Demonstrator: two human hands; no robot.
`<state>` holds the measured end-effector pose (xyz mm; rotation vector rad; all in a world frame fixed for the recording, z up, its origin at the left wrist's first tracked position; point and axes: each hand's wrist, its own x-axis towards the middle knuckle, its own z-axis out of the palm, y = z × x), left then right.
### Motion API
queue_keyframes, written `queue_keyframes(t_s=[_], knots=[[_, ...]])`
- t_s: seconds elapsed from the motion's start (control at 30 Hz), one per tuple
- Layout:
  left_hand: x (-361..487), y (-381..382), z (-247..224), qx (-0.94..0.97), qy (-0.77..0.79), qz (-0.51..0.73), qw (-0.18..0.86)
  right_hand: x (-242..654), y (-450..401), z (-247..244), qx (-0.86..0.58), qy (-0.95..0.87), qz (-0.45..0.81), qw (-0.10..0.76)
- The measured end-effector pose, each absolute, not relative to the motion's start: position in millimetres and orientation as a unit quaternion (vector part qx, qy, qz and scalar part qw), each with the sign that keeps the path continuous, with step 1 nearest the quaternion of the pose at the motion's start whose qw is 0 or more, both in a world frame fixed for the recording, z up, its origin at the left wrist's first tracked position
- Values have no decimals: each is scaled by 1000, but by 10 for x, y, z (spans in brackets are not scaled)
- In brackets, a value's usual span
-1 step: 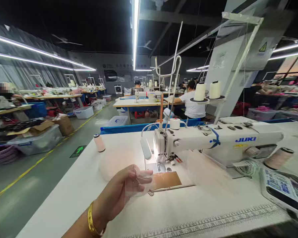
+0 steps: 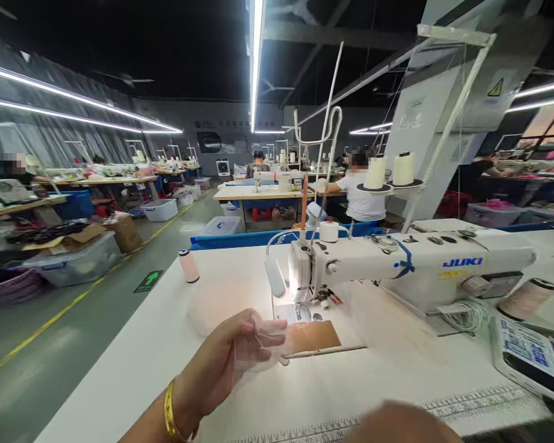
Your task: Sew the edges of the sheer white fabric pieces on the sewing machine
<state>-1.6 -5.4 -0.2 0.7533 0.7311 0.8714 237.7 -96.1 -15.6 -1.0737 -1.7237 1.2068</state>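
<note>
My left hand (image 2: pixel 233 351), with a gold bangle at the wrist, is raised over the white table (image 2: pixel 133 369). It pinches a thin see-through piece of sheer fabric (image 2: pixel 253 354) between thumb and fingers, and the fingers show through it. Just beyond the fingertips are the sewing machine's (image 2: pixel 351 261) needle area and a brown plate (image 2: pixel 314 336). My right hand (image 2: pixel 401 423) is a smeared shape at the bottom edge, above the printed ruler strip (image 2: pixel 480 400). Its fingers cannot be made out.
A pale pink thread spool (image 2: pixel 188 266) stands at the table's far left corner; a larger spool (image 2: pixel 529 299) leans at right. A phone-like device (image 2: pixel 526 357) lies near the right edge. Cream cones (image 2: pixel 375 173) sit on the thread stand. A person (image 2: pixel 362 194) works at another table ahead.
My right hand has come into view, blurred, at the bottom. The whole view has shifted slightly. My left hand keeps its pinch on the sheer fabric.
</note>
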Motion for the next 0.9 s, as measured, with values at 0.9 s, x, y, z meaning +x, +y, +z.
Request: queue_keyframes(t_s=[0.9], knots=[[-1142,657,-250,473,567,510,441,1099,1146,-584,-363,-539,621,440]])
